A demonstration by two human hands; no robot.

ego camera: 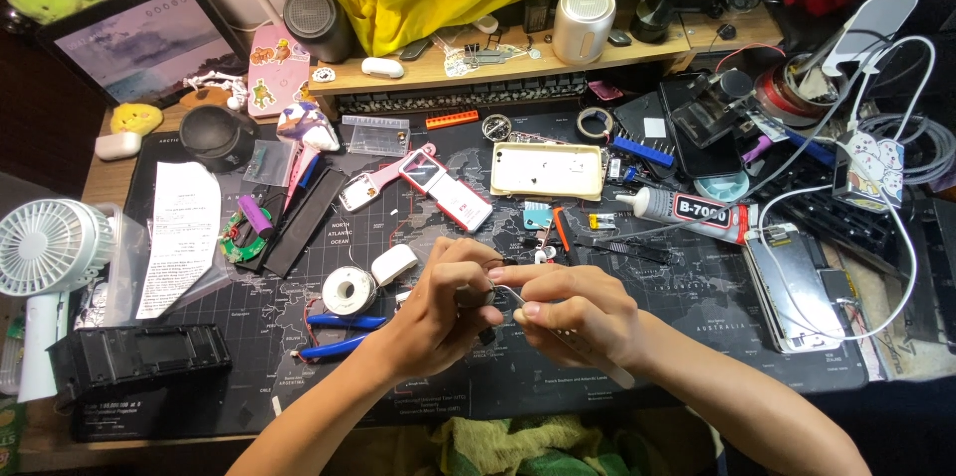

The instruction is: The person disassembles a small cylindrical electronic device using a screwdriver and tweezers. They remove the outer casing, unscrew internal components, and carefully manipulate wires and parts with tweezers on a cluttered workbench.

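Left hand point(443, 309): fingers curled shut, pinching a small dark part point(485, 296), possibly metal.
Right hand point(578, 317): closed around slim silver tweezers point(597, 355).

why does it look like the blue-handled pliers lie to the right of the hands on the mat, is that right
Not quite: in the head view the blue-handled pliers lie on the mat to the left of the hands, beside the left hand, not past the right hand.
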